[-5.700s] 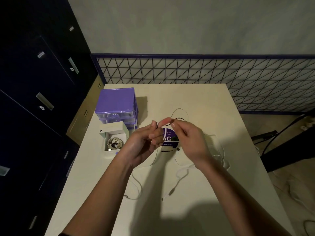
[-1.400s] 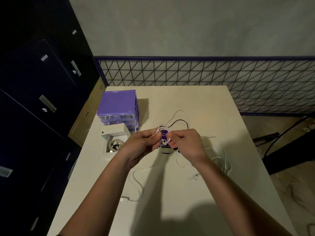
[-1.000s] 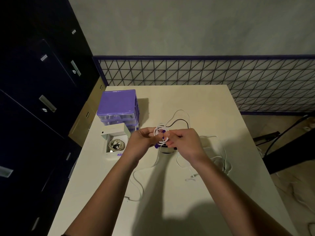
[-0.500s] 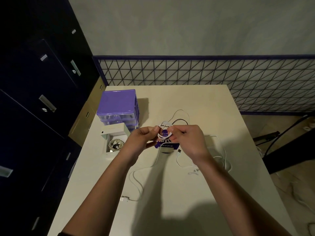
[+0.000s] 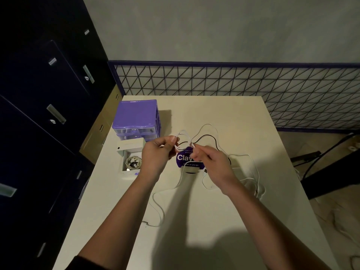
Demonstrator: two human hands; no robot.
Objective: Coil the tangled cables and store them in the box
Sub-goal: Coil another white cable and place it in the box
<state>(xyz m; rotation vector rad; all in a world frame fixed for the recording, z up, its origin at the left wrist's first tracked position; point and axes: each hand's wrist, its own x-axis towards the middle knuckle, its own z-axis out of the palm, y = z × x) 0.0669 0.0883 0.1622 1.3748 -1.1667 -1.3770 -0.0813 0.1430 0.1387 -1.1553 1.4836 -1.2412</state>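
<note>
Winding the white cable (image 5: 182, 140) now. Left hand (image 5: 155, 154) pinches the small coil at its left edge; right hand (image 5: 209, 162) pinches the same cable just right of the loops, both held above the table (image 5: 194, 221). My call: keep the left pinch fixed as anchor, feed slack with the right, lay each turn the same size, don't let the loose tail (image 5: 157, 207) snag the black cable (image 5: 214, 141) behind. Cable is thin, limp, white, about 2 loops formed, long tail trailing down across the table. Box (image 5: 131, 160) sits open just left of the left hand, 1 coiled cable already inside.
</note>
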